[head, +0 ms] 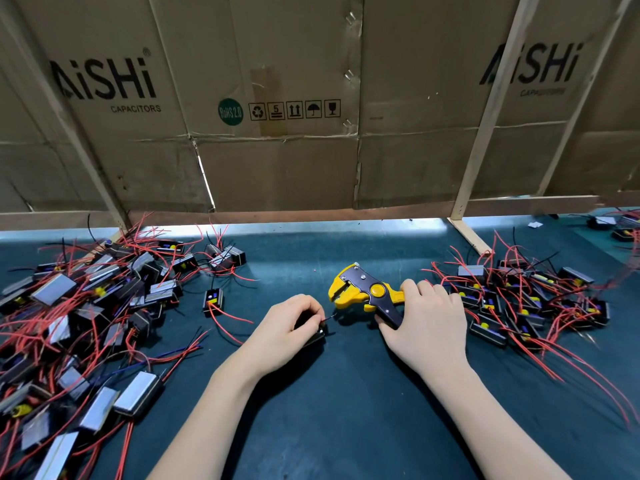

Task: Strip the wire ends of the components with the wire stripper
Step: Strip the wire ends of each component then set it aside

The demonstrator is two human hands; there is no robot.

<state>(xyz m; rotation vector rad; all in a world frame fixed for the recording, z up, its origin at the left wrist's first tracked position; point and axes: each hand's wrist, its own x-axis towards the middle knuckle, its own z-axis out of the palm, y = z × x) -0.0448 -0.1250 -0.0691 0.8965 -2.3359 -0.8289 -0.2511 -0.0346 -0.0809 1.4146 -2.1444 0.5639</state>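
Note:
My right hand [426, 320] grips the handles of a yellow and dark wire stripper [363, 289], whose jaws point left. My left hand [287, 327] holds a small black component [317, 336] against the mat and pinches one of its thin dark wires [329, 318]. The wire tip points up and right toward the stripper jaws and stops just short of them. Most of the component is hidden under my fingers.
A big heap of black components with red wires [86, 306] covers the left of the dark green mat [329, 393]. A smaller heap [530, 303] lies at the right. One lone component [213, 301] sits between. A cardboard wall [277, 116] stands behind.

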